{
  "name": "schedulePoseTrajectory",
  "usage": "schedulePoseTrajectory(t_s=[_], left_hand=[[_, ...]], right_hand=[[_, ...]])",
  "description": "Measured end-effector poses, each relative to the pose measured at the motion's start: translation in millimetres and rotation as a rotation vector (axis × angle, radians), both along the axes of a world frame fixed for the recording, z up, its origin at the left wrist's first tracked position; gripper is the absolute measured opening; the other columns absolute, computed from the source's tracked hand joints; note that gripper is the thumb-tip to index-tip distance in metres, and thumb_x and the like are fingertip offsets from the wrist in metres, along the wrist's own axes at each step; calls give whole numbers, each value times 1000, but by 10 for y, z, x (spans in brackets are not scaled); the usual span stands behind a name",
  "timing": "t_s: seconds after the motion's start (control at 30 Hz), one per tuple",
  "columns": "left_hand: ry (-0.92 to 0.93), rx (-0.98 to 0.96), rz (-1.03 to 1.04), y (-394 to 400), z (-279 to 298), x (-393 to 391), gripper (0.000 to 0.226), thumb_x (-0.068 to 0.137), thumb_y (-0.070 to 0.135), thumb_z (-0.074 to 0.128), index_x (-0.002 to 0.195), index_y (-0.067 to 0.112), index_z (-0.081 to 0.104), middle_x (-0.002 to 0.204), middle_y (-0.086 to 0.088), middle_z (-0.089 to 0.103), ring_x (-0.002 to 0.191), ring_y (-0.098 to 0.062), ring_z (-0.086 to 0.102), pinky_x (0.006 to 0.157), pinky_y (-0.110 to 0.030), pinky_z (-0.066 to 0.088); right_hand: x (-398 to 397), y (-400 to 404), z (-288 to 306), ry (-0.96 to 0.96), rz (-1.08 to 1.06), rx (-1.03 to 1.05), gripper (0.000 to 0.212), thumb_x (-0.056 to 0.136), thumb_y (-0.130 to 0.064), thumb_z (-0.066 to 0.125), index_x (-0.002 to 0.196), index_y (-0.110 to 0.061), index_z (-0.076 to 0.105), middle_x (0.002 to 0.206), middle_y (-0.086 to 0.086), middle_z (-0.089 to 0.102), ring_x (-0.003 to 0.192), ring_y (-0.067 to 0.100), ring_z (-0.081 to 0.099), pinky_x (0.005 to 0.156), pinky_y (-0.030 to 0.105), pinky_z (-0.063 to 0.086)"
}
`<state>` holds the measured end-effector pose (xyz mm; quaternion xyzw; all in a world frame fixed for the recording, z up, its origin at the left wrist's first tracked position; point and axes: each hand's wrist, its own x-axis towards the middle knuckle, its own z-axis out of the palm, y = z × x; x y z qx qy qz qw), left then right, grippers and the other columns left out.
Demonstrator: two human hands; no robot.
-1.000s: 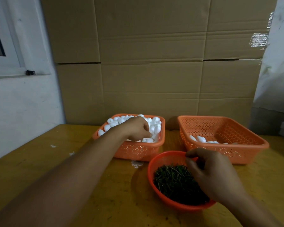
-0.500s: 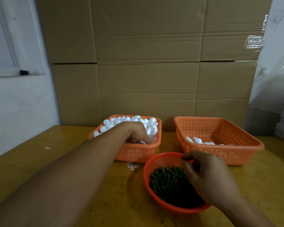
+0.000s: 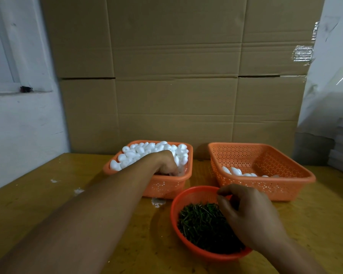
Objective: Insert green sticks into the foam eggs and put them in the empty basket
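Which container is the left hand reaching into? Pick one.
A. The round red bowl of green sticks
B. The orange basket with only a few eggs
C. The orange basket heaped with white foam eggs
C: the left hand is down among the foam eggs in the full orange basket, while the right hand is over the red bowl of green sticks.

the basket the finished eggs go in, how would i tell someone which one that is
On the wooden table in front of the cardboard wall sit two square orange baskets and one round red bowl of green sticks. The target basket is the right-hand square one, beyond the right hand. Unlike the left basket, heaped with white foam eggs, it holds only a few.
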<state>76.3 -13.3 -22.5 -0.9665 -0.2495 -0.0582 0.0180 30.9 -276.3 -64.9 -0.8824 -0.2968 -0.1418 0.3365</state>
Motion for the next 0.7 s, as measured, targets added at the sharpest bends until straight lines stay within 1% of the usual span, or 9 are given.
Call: schedulePoseTrajectory(t_s=[0.07, 0.13, 0.2, 0.27, 0.33, 0.43, 0.57, 0.63, 0.7], left_hand=[[-27, -16, 21, -2, 11, -23, 60, 52, 62, 72, 97, 38, 39, 92, 11, 41, 102, -19, 41, 100, -39, 34], [-53, -37, 20, -24, 42, -43, 56, 54, 56, 74, 98, 37, 45, 96, 13, 49, 100, -19, 46, 91, -38, 35], [-86, -90, 2, -38, 72, -66, 39, 61, 49, 75, 91, 32, 56, 99, 11, 59, 97, -19, 54, 88, -36, 38], [-157, -189, -23, -40, 71, -94, 15, 69, 37, 71, 75, 32, 58, 87, 8, 69, 91, -16, 64, 83, -31, 43], [-281, -309, -46, -38, 57, -135, 6, 72, 31, 65, 75, 30, 60, 82, 5, 72, 85, -13, 65, 77, -29, 44], [-499, -544, -141, -40, 34, -205, 11, 80, 25, 64, 89, 27, 59, 90, 2, 68, 91, -18, 64, 90, -41, 51], [-716, -759, -260, -122, 21, -336, 9, 84, 13, 59, 90, 19, 61, 84, -8, 69, 76, -23, 63, 82, -49, 55], [-789, -826, -308, -192, 10, -410, 10, 88, 10, 57, 90, 17, 64, 81, -6, 67, 74, -18, 61, 78, -46, 56], [-838, -921, -352, -269, -12, -499, 11, 90, 7, 58, 92, 15, 66, 75, 2, 67, 68, -11, 59, 67, -35, 54]], right_hand=[[1, -3, 4, 4, 5, -3, 12, 90, -39, 63, 99, -37, 72, 66, -15, 67, 50, 3, 56, 50, 28, 46], [2, -9, 10, 2, 4, 1, 13, 91, -39, 64, 100, -37, 72, 68, -15, 68, 51, 3, 56, 50, 28, 47], [1, -4, 16, 2, 4, 1, 13, 91, -39, 64, 100, -36, 72, 68, -15, 68, 53, 4, 58, 52, 30, 50], [-7, -3, 19, 6, 4, -4, 13, 91, -39, 63, 100, -36, 72, 67, -14, 68, 53, 4, 57, 52, 30, 49], [-13, 2, 24, 5, 3, -17, 14, 91, -39, 63, 101, -37, 72, 68, -14, 68, 53, 3, 57, 52, 29, 49], [-28, 4, 36, 1, -1, -31, 15, 91, -39, 64, 103, -36, 72, 72, -15, 69, 56, 3, 60, 55, 31, 53], [-41, 3, 51, 3, -2, -37, 16, 91, -40, 63, 104, -37, 71, 75, -15, 69, 60, 5, 63, 60, 36, 57], [-47, 4, 50, 3, 0, -53, 15, 91, -42, 63, 103, -38, 70, 75, -15, 69, 61, 5, 63, 60, 36, 56], [-58, 5, 51, -5, 7, -61, 12, 90, -41, 64, 99, -38, 71, 71, -15, 68, 61, 4, 62, 57, 31, 52]])
